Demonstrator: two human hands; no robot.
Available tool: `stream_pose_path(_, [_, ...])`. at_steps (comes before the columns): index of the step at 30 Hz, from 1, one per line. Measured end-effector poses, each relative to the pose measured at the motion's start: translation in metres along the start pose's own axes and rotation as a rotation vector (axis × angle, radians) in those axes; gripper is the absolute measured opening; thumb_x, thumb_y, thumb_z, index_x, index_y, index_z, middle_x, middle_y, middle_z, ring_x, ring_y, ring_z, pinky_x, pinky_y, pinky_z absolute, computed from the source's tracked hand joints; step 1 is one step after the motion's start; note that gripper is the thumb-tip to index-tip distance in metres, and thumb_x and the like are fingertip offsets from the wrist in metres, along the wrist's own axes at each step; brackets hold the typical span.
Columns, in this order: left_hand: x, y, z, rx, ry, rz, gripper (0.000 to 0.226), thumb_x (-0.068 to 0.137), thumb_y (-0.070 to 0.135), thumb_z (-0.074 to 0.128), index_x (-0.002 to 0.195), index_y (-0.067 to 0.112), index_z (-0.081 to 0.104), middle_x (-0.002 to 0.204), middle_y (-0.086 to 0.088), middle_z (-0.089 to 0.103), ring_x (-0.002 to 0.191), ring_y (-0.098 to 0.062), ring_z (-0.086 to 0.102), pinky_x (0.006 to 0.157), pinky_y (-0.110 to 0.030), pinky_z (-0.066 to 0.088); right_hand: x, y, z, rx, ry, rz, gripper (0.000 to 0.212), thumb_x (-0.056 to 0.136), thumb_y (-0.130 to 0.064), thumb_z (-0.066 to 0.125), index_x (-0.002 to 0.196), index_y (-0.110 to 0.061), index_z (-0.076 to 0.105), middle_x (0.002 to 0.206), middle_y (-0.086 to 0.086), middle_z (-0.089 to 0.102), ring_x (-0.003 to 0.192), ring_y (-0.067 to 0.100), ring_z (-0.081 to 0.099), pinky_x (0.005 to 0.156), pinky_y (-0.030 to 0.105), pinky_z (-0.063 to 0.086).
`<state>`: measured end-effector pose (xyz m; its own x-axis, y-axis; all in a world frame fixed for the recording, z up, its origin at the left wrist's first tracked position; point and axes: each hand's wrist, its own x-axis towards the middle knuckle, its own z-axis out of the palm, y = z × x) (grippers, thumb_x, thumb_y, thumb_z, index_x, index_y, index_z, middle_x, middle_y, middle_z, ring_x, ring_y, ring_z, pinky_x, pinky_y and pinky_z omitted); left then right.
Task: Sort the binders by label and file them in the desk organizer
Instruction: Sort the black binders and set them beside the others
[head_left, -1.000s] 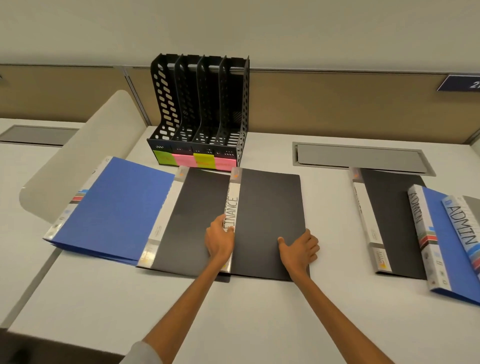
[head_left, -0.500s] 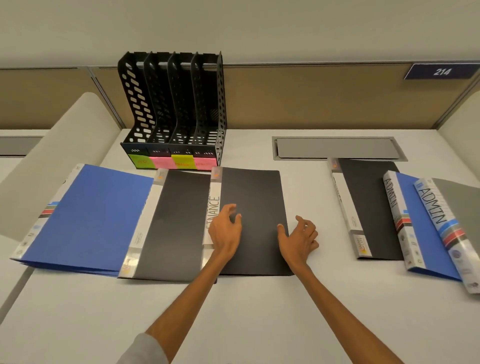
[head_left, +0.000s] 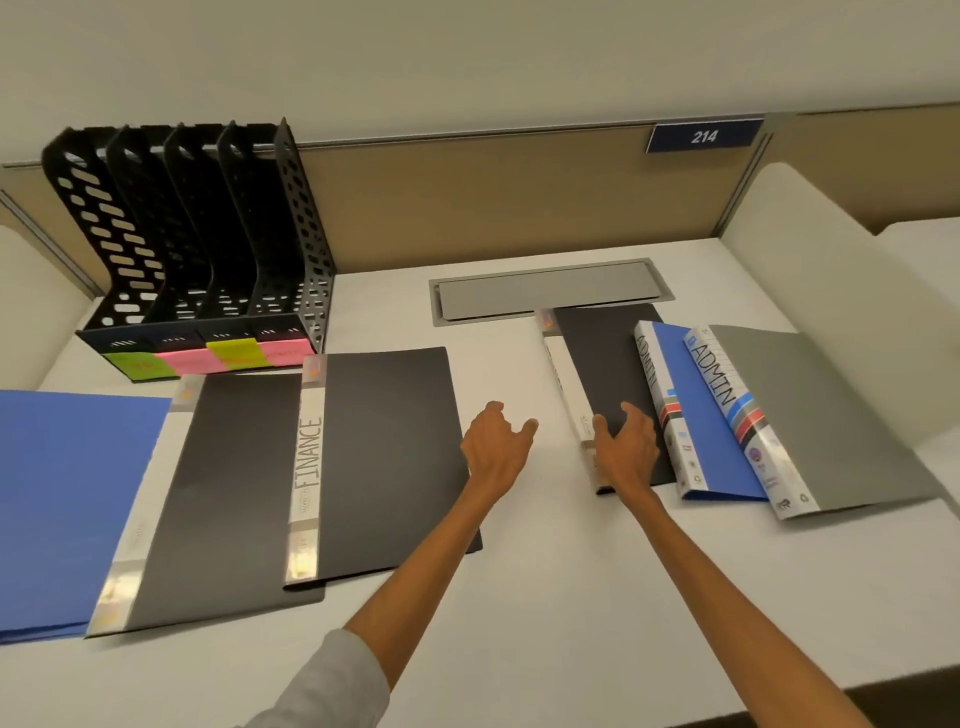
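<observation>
A black desk organizer (head_left: 218, 249) with several slots and green and pink sticky labels stands at the back left. On the left lie a blue binder (head_left: 67, 499), a black binder (head_left: 218, 483) and a black FINANCE binder (head_left: 384, 457), overlapping. On the right lie a black binder (head_left: 608, 364), a blue ADMIN binder (head_left: 701, 415) and a grey ADMIN binder (head_left: 821, 415). My left hand (head_left: 493, 441) hovers over the bare desk between the two groups, fingers loose, holding nothing. My right hand (head_left: 623, 447) rests on the right black binder's near end, fingers relaxed.
A grey cable hatch (head_left: 545, 291) is set into the white desk (head_left: 519, 623) behind the right group. A tan partition (head_left: 493, 197) with a "214" sign (head_left: 704, 136) runs along the back. White side panels rise at both ends.
Both hands left the FINANCE binder and moved right. My right hand now lies on the right black binder. The view swung right.
</observation>
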<state>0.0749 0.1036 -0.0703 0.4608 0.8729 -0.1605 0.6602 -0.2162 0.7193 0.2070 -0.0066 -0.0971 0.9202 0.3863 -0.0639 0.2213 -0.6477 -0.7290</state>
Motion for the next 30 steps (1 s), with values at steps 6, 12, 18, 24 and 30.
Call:
stream_pose_path(6, [-0.005, 0.042, 0.063, 0.149, -0.153, -0.001, 0.06, 0.087, 0.052, 0.062, 0.124, 0.006, 0.049, 0.132, -0.013, 0.047, 0.121, -0.028, 0.047, 0.087, -0.035, 0.045, 0.018, 0.037, -0.025, -0.107, -0.13, -0.039, 0.057, 0.099, -0.037, 0.049, 0.148, -0.011, 0.034, 0.149, 0.01, 0.04, 0.141, 0.027, 0.035, 0.11, 0.041, 0.037])
stream_pose_path(12, [-0.012, 0.065, 0.107, 0.127, -0.225, -0.126, 0.061, 0.091, 0.052, 0.053, 0.129, 0.005, 0.044, 0.135, -0.016, 0.039, 0.128, -0.031, 0.033, 0.096, -0.04, 0.04, 0.023, 0.058, -0.034, -0.219, -0.23, -0.145, 0.05, 0.103, -0.026, 0.044, 0.15, -0.012, 0.033, 0.154, 0.006, 0.036, 0.144, 0.022, 0.032, 0.116, 0.036, 0.033])
stream_pose_path(18, [-0.014, 0.09, 0.116, -0.286, -0.098, -0.301, 0.045, 0.096, 0.02, 0.054, 0.133, 0.002, 0.036, 0.136, -0.019, 0.046, 0.123, -0.035, 0.045, 0.101, -0.042, 0.043, 0.035, 0.061, -0.044, -0.202, -0.282, -0.135, 0.048, 0.102, -0.018, 0.045, 0.149, -0.013, 0.037, 0.156, 0.004, 0.034, 0.144, 0.023, 0.032, 0.114, 0.033, 0.032])
stream_pose_path(24, [-0.013, 0.092, 0.103, -0.528, -0.09, -0.275, 0.047, 0.083, 0.01, 0.07, 0.126, 0.005, 0.052, 0.127, -0.014, 0.061, 0.109, -0.032, 0.063, 0.091, -0.041, 0.055, 0.036, 0.06, -0.051, -0.167, -0.28, -0.146, 0.049, 0.101, -0.025, 0.048, 0.148, -0.015, 0.037, 0.153, 0.004, 0.039, 0.14, 0.023, 0.039, 0.111, 0.034, 0.037])
stream_pose_path(30, [-0.013, 0.101, 0.076, -0.712, 0.036, -0.193, 0.032, 0.08, 0.009, 0.072, 0.111, 0.006, 0.065, 0.111, -0.012, 0.069, 0.097, -0.029, 0.067, 0.081, -0.038, 0.059, 0.04, 0.042, -0.056, -0.027, -0.26, -0.184, 0.054, 0.097, -0.038, 0.054, 0.145, -0.018, 0.04, 0.15, 0.001, 0.042, 0.138, 0.021, 0.041, 0.109, 0.037, 0.038])
